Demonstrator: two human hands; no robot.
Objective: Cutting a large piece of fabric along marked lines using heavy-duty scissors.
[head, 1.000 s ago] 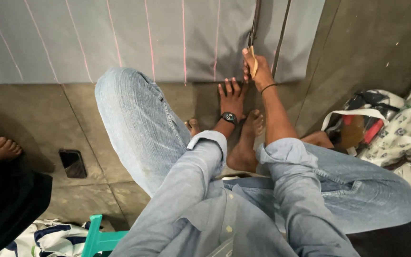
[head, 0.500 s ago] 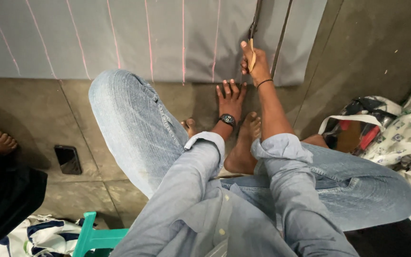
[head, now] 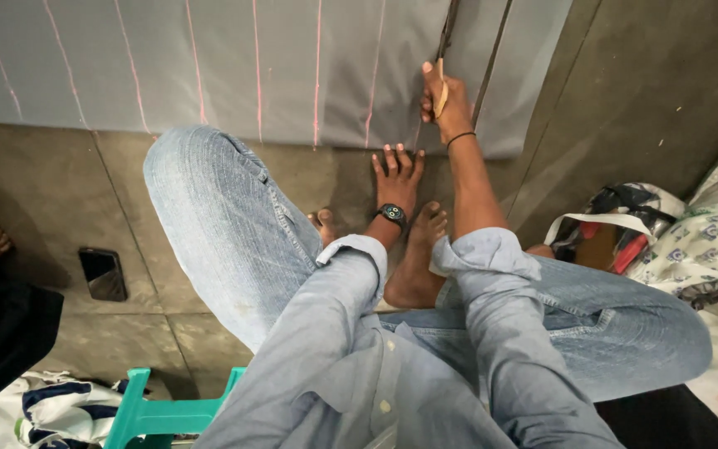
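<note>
The right hand (head: 446, 104) is closed around a small pale tool (head: 440, 98), pressed to the grey cloth (head: 209, 66) with pink lines. The left hand (head: 396, 179) lies flat with spread fingers on the floor (head: 60, 191) just below the cloth's edge. The cloth looks thin, limp and likely to shift; holding it near that edge seems best. A dark phone (head: 103, 273) lies far left of the cloth's edge.

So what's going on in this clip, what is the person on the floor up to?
A person sits on the tiled floor in front of a grey cloth marked with pink lines. The right hand holds a small pale marker against a long dark straightedge lying on the cloth. The left hand, watch on its wrist, presses flat at the cloth's near edge. A phone lies to the left.
</note>
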